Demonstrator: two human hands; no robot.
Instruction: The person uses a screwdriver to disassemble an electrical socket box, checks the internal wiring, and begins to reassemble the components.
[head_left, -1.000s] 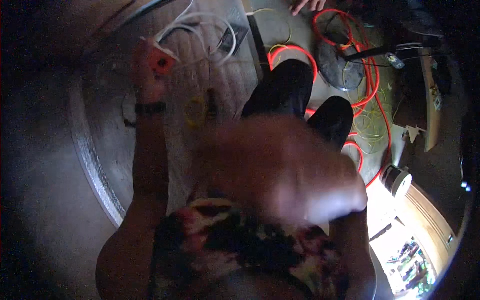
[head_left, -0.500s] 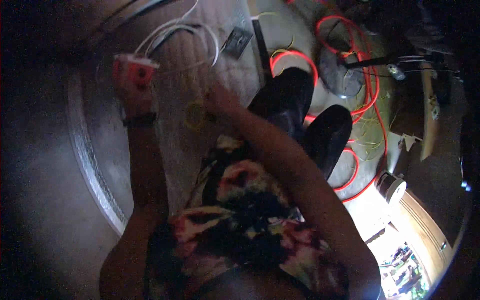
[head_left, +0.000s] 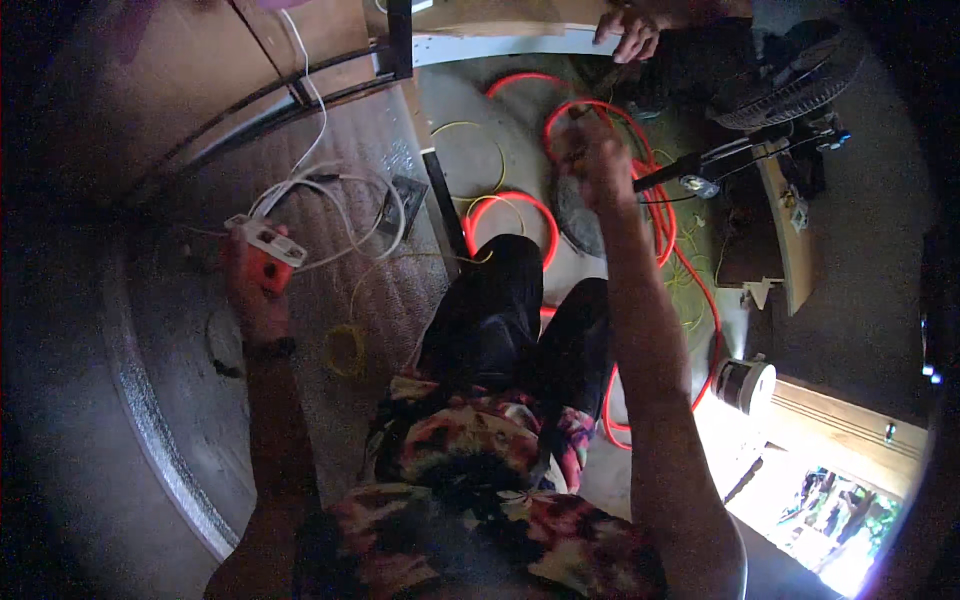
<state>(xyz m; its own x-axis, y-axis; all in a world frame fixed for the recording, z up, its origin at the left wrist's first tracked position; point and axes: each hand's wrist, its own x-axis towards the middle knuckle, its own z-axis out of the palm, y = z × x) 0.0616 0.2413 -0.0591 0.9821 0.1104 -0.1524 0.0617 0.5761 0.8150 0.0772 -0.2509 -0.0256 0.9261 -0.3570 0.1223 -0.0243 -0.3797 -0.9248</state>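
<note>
On the left, my left hand is closed round a small orange-red box with a white top plate. A coil of white cable comes out beside that plate. My right hand is stretched far forward over the red hose, near the fan's pole. Its fingers are curled round something dark and small that I cannot make out. Beyond it, another person's hand hangs with fingers bent, apart from mine. A small coil of yellow wire lies on the ribbed surface between my arms.
A black standing fan leans at the far right. Loose yellow wire lies on the floor. A dark flat box sits ahead of my knees. At lower right, a white bucket-shaped thing stands near a bright opening.
My right hand has swung from the middle forward and right, toward the other person. The view has shifted and brightened, bringing that person's hand into sight. My left hand still holds the box.
</note>
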